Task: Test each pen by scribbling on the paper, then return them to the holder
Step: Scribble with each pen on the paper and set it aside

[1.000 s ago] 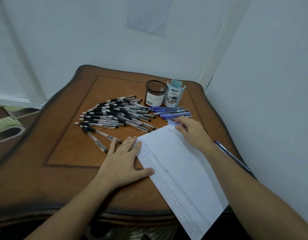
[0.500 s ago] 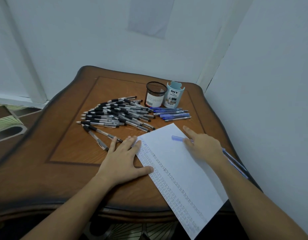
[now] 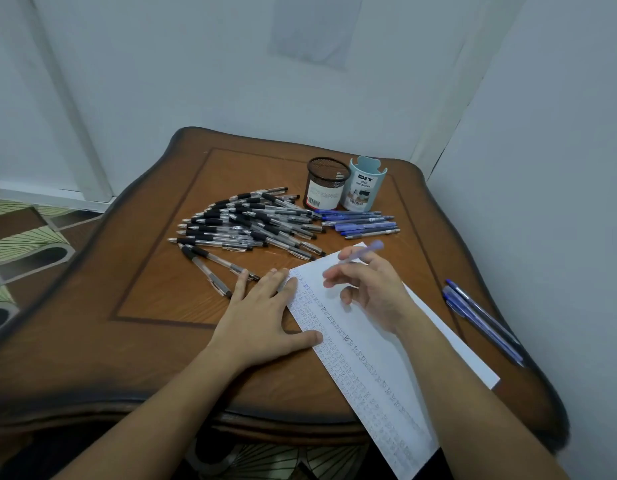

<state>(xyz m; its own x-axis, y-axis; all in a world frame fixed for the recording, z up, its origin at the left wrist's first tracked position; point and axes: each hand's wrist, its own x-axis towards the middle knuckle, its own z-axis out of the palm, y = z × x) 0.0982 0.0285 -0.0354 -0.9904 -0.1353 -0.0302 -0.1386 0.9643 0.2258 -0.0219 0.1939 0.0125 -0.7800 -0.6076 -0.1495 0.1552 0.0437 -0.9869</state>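
My right hand point(image 3: 373, 292) holds a blue pen point(image 3: 364, 251) above the upper part of the white paper point(image 3: 376, 344); the pen is blurred and its far end points up and right. My left hand point(image 3: 262, 317) lies flat with straight fingers on the paper's left edge and the table. Rows of small scribbles run along the paper's left side. A black mesh holder point(image 3: 326, 183) and a light blue holder point(image 3: 364, 183) stand side by side at the back. Several black pens point(image 3: 244, 226) lie heaped to their left, several blue pens point(image 3: 362, 223) in front of them.
The brown wooden table point(image 3: 161, 306) stands in a corner between white walls. Two or three blue pens point(image 3: 480, 317) lie near the table's right edge. The paper overhangs the near edge. Patterned floor shows at the left.
My right hand picked a blue pen from beside the blue group, drew it back over the paper and now holds it raised over the top of the sheet. My left hand stayed put.
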